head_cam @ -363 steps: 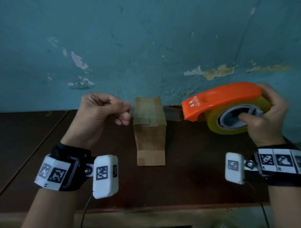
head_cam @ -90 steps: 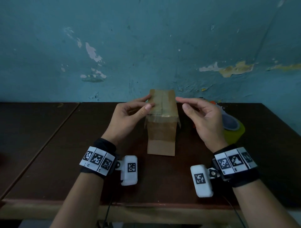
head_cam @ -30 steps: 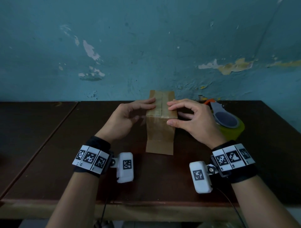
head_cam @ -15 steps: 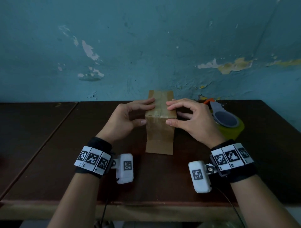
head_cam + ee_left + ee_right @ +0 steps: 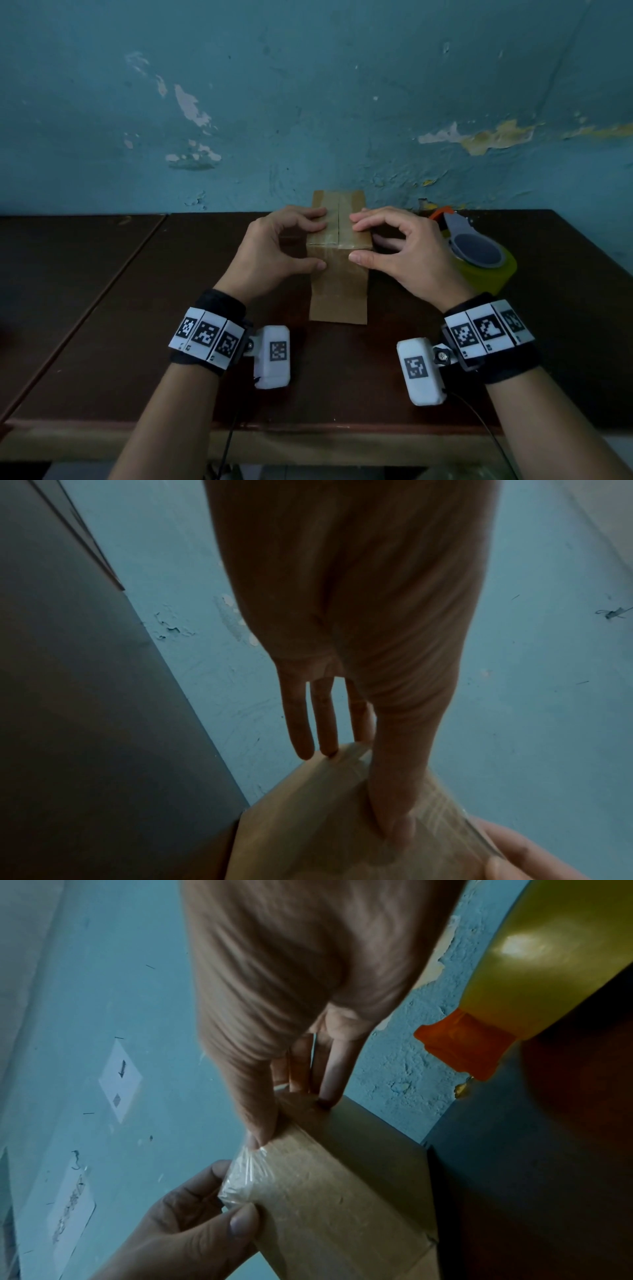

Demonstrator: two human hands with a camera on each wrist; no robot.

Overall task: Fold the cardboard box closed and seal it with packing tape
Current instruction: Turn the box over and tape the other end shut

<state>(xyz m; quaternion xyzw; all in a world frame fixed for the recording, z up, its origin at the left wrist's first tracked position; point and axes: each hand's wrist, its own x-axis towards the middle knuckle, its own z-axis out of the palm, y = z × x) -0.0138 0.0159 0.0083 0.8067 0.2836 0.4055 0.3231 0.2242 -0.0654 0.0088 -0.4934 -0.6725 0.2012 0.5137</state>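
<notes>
A small brown cardboard box (image 5: 338, 274) stands near the dark wooden desk's (image 5: 102, 308) far edge. Both hands, left hand (image 5: 270, 255) and right hand (image 5: 407, 253), pinch its top edge, fingers above, thumbs in front, apparently smoothing clear tape (image 5: 240, 1177) flat. The orange-and-yellow tape dispenser (image 5: 479, 257) lies just right, seemingly set aside within reach.

Twelve seconds back your right hand (image 5: 409, 253) grips the tape dispenser (image 5: 479, 255) up at the right of the frame and your left hand (image 5: 270, 253) pinches a strip of tape beside the cardboard box (image 5: 337, 274). Now the dispenser lies on the table (image 5: 102, 308), right of the box, and both hands are on the box. Three seconds ago the tape ends stick out loose at the box's upper front corners with your fingertips just above the top. Since then the ends are pressed flat. In the last half second both thumbs slide lower on the front face, the left one onto the front.
</notes>
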